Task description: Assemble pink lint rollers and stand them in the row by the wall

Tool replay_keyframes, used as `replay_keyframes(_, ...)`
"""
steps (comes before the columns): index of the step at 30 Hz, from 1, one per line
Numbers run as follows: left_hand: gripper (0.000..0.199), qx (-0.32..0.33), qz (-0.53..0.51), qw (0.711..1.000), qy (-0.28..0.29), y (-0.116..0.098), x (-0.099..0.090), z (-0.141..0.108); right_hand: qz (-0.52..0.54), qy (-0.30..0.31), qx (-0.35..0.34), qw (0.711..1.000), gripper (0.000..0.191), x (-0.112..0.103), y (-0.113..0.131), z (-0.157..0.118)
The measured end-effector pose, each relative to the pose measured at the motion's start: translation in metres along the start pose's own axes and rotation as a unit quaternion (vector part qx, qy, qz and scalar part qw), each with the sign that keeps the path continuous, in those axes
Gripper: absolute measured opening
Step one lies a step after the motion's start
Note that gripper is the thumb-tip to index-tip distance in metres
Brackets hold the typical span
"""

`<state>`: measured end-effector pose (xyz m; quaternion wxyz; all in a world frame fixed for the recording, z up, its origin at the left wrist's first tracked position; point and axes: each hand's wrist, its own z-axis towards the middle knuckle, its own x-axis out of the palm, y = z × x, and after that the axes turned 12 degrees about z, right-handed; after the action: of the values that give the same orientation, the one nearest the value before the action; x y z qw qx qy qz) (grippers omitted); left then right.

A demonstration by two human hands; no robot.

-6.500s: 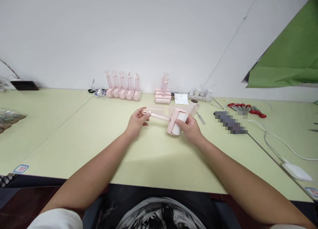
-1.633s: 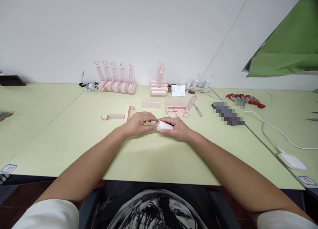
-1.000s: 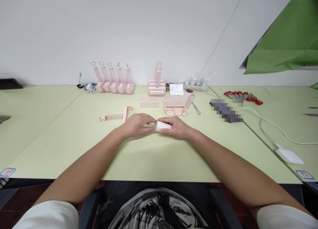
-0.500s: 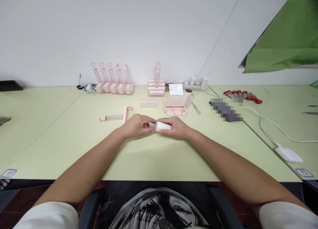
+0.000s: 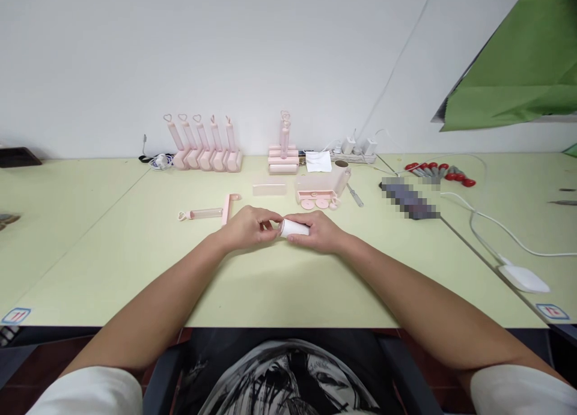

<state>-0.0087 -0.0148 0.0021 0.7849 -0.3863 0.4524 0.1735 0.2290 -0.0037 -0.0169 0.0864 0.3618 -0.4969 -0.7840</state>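
A white paper-like roll [image 5: 295,227] lies nearly level between my hands, just above or on the table. My right hand [image 5: 321,231] wraps its right part, thumb along the near side and fingers over the far side. At the roll's left end, which shows a pinkish disc or rim, my left hand [image 5: 250,227] pinches with thumb and fingertips. Left of that hand rest a pink L-shaped bracket [image 5: 226,209] and a clear tube with a heart-shaped loop [image 5: 205,214]. Behind the hands sits a pink open case [image 5: 317,195] with round pink discs [image 5: 321,203] before it.
Pink roller holders with upright handles [image 5: 207,158] line the wall at left; more are stacked [image 5: 283,161] at centre. A clear cover [image 5: 269,188], a screwdriver [image 5: 356,196], a cardboard tube [image 5: 341,164], a pixelated dark item [image 5: 408,199] and red-handled tools [image 5: 439,172] lie around. White cables cross the right side.
Both hands keep the same grip on the white roll. The roll has shifted very slightly left in view; nothing else has visibly moved.
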Motion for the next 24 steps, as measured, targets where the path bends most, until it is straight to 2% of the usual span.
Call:
replay_keyframes(16, 0.025, -0.034, -0.029, 0.999, 0.010, 0.0022, 0.0032, 0.0000, -0.049, 0.004, -0.013, 0.999, 0.038, -0.0007, 0.0044, -0.0007)
replay_keyframes(24, 0.023, -0.090, -0.082, 0.992, 0.034, -0.0018, 0.0021, 0.0004, -0.085, 0.009, -0.032, 0.996, 0.037, 0.0003, 0.0055, -0.0007)
